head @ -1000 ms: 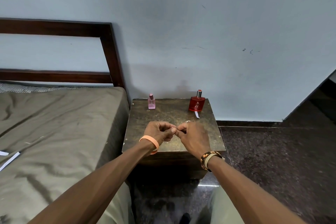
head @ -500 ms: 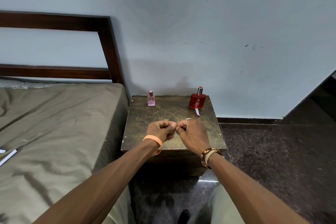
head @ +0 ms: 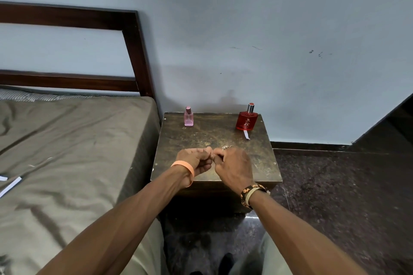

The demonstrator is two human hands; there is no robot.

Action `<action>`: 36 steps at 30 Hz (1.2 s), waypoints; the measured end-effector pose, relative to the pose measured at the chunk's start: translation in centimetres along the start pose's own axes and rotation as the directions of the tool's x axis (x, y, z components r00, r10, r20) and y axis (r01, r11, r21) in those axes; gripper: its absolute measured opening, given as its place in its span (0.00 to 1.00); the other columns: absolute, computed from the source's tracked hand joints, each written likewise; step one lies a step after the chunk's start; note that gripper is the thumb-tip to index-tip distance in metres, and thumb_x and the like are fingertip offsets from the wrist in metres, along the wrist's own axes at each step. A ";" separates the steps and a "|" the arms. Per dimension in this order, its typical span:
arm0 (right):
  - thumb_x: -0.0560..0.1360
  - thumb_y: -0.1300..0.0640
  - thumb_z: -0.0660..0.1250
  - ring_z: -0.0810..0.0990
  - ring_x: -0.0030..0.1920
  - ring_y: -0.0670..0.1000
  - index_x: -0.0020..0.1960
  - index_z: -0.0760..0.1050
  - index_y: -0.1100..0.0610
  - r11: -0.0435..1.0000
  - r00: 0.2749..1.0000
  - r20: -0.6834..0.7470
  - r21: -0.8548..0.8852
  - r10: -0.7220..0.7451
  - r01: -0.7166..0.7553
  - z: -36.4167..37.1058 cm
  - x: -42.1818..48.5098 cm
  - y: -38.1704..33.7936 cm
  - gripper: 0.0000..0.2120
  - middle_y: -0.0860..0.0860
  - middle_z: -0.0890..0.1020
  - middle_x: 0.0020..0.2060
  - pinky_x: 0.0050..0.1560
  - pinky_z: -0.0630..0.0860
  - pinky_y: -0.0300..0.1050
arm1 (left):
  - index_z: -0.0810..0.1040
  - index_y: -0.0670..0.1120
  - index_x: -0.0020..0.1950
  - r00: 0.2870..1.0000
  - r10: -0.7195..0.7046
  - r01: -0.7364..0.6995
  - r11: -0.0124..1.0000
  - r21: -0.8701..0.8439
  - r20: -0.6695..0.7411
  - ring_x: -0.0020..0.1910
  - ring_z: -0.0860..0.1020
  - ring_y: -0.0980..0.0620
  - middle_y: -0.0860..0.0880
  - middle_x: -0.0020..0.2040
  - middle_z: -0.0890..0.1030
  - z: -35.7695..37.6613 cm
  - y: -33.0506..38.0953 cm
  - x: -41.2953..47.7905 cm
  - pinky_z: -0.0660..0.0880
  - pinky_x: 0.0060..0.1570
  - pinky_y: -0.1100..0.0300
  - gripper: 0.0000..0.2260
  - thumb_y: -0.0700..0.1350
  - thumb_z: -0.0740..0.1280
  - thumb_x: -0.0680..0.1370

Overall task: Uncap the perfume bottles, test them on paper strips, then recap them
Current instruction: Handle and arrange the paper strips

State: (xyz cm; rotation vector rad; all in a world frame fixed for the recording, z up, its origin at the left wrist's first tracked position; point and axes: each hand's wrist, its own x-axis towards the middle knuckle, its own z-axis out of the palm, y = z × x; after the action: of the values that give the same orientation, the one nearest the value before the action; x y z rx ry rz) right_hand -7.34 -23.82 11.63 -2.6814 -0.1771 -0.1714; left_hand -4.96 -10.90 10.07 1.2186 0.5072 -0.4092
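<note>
As left hand [head: 196, 162] and right hand [head: 233, 166] met, curled tip to tip, pinch contents untellable. Capped pink bottle [head: 188, 117], red bottle [head: 246, 120] stood beyond; probably best: steady base, uncap straight upward.

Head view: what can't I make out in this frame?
Anything pinched between the left hand and right hand: head view, curled fingers hide it.
Paper strips on the bed: head view, cut off by the left edge.
Small print on the red bottle: head view, too small to read.
</note>
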 end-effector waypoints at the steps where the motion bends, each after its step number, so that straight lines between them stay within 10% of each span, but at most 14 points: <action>1: 0.78 0.52 0.66 0.76 0.34 0.46 0.43 0.83 0.51 0.995 1.000 0.008 0.098 -0.001 0.000 0.2 0.0 0.0 0.09 0.46 0.80 0.31 0.36 0.71 0.42 | 0.80 0.40 0.41 1.000 -0.004 0.004 1.000 -0.019 -0.006 0.28 0.77 0.55 0.46 0.31 0.81 -0.3 0.0 0.1 0.79 0.32 0.63 0.03 0.37 0.69 0.75; 4: 0.77 0.55 0.69 0.80 0.38 0.43 0.46 0.84 0.52 0.860 0.983 0.050 0.478 0.178 -0.180 0.8 -0.1 -0.1 0.05 0.45 0.84 0.36 0.40 0.76 0.37 | 0.79 0.41 0.45 0.998 -0.022 0.019 0.999 -0.050 -0.062 0.32 0.78 0.53 0.44 0.35 0.80 -1.7 0.0 0.7 0.80 0.35 0.61 0.01 0.37 0.69 0.76; 7: 0.77 0.59 0.71 0.82 0.41 0.48 0.49 0.83 0.57 0.295 0.844 0.357 0.822 0.399 -0.487 0.8 0.1 -0.5 0.04 0.53 0.85 0.40 0.47 0.81 0.45 | 0.79 0.41 0.47 0.991 0.000 0.005 0.999 0.033 -0.137 0.36 0.78 0.52 0.43 0.40 0.80 -3.8 -0.3 1.6 0.80 0.35 0.62 0.01 0.38 0.69 0.76; 9: 0.76 0.61 0.71 0.82 0.40 0.49 0.50 0.83 0.60 0.158 0.801 0.436 0.831 0.411 -0.533 0.9 0.3 -0.4 0.05 0.55 0.85 0.39 0.50 0.82 0.48 | 0.79 0.41 0.45 0.980 0.044 -0.023 0.994 0.110 -0.192 0.36 0.79 0.51 0.42 0.41 0.81 -5.4 -0.6 2.3 0.80 0.35 0.64 0.01 0.37 0.69 0.76; 19: 0.77 0.58 0.70 0.83 0.49 0.56 0.49 0.83 0.58 0.161 0.763 0.526 0.774 0.376 -0.613 4.6 2.1 0.2 0.05 0.53 0.87 0.41 0.57 0.78 0.55 | 0.83 0.44 0.42 0.893 0.378 -0.149 0.760 0.633 -0.245 0.34 0.82 0.53 0.47 0.36 0.83 -10.7 -0.8 7.4 0.81 0.37 0.59 0.02 0.39 0.75 0.72; 32: 0.77 0.67 0.68 0.83 0.44 0.50 0.55 0.81 0.58 0.117 0.669 0.554 0.720 0.495 -0.684 9.2 4.9 1.8 0.09 0.55 0.85 0.45 0.42 0.77 0.44 | 0.81 0.46 0.56 0.887 0.435 -0.158 0.604 0.781 -0.157 0.43 0.80 0.54 0.48 0.50 0.82 -11.5 -2.0 13.7 0.75 0.53 0.62 0.15 0.38 0.74 0.70; 36: 0.74 0.68 0.71 0.84 0.47 0.52 0.56 0.80 0.59 0.113 0.674 0.525 0.740 0.520 -0.663 9.3 5.3 1.8 0.12 0.56 0.85 0.48 0.47 0.79 0.48 | 0.79 0.48 0.58 0.755 0.643 -0.257 0.472 0.843 -0.130 0.54 0.74 0.51 0.49 0.55 0.73 -10.7 -2.5 11.9 0.69 0.55 0.63 0.14 0.46 0.72 0.73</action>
State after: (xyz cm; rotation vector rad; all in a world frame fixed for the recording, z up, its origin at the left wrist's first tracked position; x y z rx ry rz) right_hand -1.01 -20.87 3.37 -1.4055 0.6466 0.3159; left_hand 1.80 -1.73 -1.51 2.3023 0.3287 0.1908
